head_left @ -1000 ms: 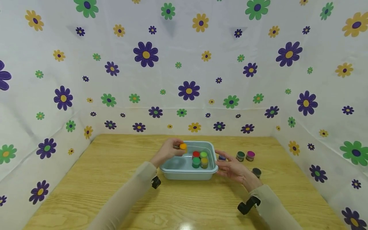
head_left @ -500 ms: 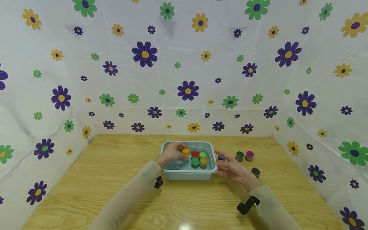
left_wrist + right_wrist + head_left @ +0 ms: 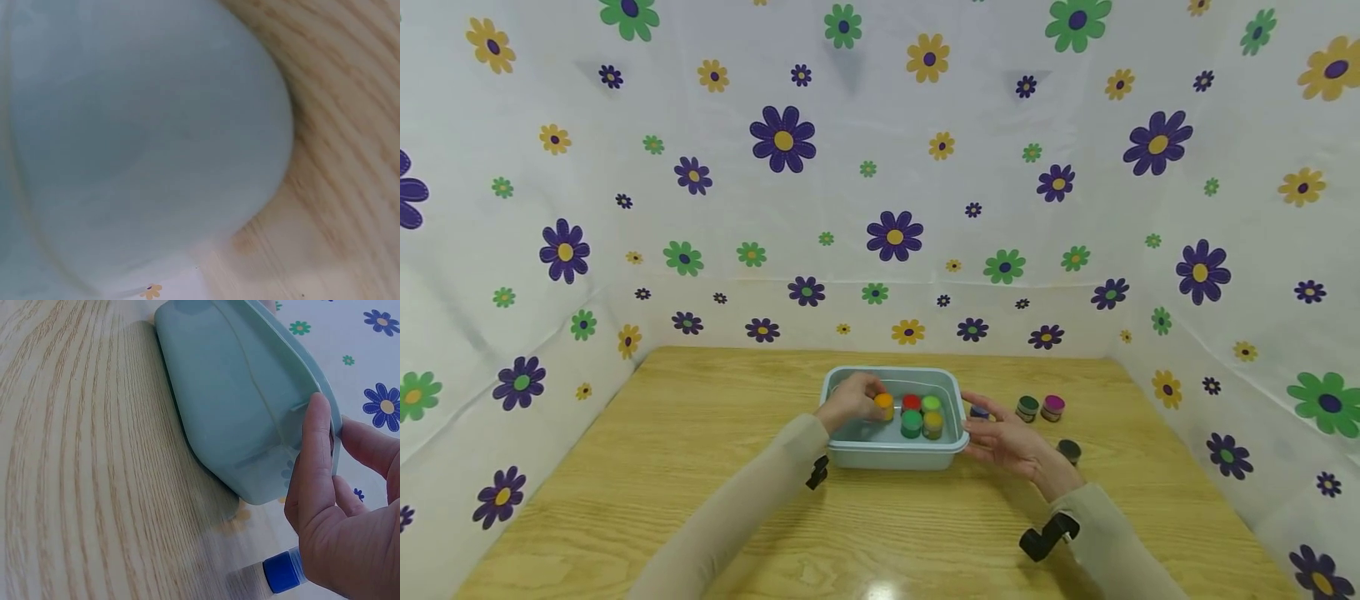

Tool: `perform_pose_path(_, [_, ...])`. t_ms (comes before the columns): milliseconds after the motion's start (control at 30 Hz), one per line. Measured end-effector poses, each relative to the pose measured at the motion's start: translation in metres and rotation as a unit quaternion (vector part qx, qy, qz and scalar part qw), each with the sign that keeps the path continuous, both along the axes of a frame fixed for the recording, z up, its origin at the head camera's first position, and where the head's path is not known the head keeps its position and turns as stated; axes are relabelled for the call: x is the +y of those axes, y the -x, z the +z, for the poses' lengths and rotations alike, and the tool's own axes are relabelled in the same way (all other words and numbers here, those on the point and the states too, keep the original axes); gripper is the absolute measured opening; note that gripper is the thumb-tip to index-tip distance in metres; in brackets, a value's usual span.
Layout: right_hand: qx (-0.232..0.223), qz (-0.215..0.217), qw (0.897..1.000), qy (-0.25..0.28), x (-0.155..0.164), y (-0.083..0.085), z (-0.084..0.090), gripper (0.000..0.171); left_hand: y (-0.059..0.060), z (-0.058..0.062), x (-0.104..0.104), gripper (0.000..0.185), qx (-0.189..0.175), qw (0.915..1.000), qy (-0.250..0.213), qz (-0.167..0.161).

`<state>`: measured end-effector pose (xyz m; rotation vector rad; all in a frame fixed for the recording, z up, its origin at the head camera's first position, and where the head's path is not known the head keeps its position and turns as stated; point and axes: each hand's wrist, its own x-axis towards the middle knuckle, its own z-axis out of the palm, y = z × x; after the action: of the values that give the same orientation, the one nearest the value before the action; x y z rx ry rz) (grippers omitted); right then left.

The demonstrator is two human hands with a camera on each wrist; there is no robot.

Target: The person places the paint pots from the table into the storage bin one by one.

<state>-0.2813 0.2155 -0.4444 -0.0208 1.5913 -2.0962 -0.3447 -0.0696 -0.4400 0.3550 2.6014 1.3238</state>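
Note:
A light blue plastic tub [image 3: 887,458] stands on the wooden table. Inside it, my left hand [image 3: 852,400] pinches a small orange paint jar [image 3: 885,403] low beside several others: a red jar [image 3: 912,403], a light green jar [image 3: 931,404], a green jar [image 3: 912,423] and a yellow jar [image 3: 933,425]. My right hand [image 3: 1011,443] holds the tub's right end, with fingers against the outer wall and rim in the right wrist view. Only the tub's outer wall [image 3: 156,125] and the table show in the left wrist view; the left hand is out of that picture.
Right of the tub are a blue jar [image 3: 282,571], partly behind the right hand, a dark green jar [image 3: 1027,407], a magenta jar [image 3: 1053,407] and a black jar [image 3: 1069,451]. Flower-patterned white cloth [image 3: 880,200] borders the table at the back and sides.
My left hand has brought the orange jar down from above the tub's far rim to inside it, left of the red jar. The right hand has kept its place at the tub.

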Motion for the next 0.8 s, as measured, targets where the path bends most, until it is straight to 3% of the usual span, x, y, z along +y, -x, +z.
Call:
perform_pose_path(233, [0.000,0.003,1.000,0.009,0.0007,0.0004,0.0004,0.073,-0.0015,-0.0002,0.0030,0.035,-0.006,0.9997,0.022,0.004])
perform_pose_path(500, [-0.002,0.002,1.000,0.012,0.0014,0.0000,0.0008,0.074,-0.0010,-0.0008,0.0060,0.035,-0.039,0.9992,0.009,-0.004])
perform_pose_path(800, [-0.001,0.003,1.000,0.012,-0.0003,0.0011,-0.0009,0.073,0.0038,-0.0047,0.0042,0.037,-0.042,0.9991,0.000,-0.011])
